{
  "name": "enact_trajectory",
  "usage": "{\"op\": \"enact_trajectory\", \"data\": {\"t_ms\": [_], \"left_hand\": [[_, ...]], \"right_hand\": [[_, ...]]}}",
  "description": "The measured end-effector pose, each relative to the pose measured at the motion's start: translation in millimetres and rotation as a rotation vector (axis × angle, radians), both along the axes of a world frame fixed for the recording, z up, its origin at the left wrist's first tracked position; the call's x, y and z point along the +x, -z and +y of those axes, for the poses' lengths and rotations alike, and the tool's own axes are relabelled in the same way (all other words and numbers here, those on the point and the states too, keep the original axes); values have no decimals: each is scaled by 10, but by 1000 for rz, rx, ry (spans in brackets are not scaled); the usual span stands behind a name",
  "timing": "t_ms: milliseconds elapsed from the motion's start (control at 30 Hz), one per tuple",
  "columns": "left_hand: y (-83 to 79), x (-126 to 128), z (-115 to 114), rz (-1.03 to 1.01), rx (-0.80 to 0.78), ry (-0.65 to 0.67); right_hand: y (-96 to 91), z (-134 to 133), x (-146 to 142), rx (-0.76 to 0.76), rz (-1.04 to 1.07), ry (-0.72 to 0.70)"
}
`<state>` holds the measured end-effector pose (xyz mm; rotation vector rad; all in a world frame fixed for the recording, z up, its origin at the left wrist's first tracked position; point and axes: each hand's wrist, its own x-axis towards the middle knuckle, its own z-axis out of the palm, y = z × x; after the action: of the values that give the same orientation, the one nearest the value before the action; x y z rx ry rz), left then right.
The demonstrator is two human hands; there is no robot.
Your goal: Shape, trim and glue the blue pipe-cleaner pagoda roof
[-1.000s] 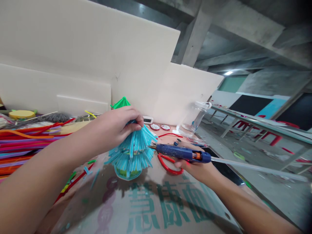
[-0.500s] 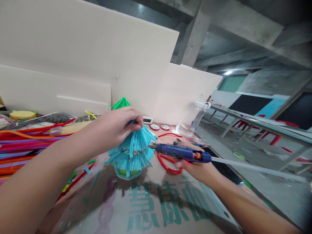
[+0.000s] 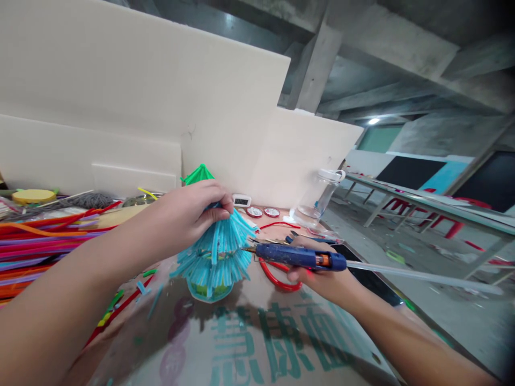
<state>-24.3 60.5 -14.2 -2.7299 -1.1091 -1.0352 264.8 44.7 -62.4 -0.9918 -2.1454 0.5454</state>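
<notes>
Colourful pipe cleaners (image 3: 44,249) lie at far left, and in comes your left hand (image 3: 209,212), thumb and fingers pinched closed on the upper part of the blue fringed craft (image 3: 217,260), which stands upright on the table (image 3: 193,348), mid-view. Right beside its fringe sits the nozzle of your glue gun (image 3: 287,255); whether they touch, you can't tell. Your right hand (image 3: 316,265) wraps round that gun, gripping it, near the clear bottle (image 3: 319,199).
</notes>
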Motion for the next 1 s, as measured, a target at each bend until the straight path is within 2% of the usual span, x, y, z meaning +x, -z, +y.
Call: {"op": "enact_trajectory", "data": {"t_ms": [300,533,767,1000], "left_hand": [[1,-3,-3,-1,-8,-9],[3,-3,-2,-7,-27,-14],[-12,9,-14,-5,-23,-9],[-24,4,-21,6,-32,-18]], "right_hand": [[4,-2,9,-64,-33,10],[28,3,18,38,26,-16],[9,-29,-35,-79,19,-18],[37,1,4,-12,11,-14]]}}
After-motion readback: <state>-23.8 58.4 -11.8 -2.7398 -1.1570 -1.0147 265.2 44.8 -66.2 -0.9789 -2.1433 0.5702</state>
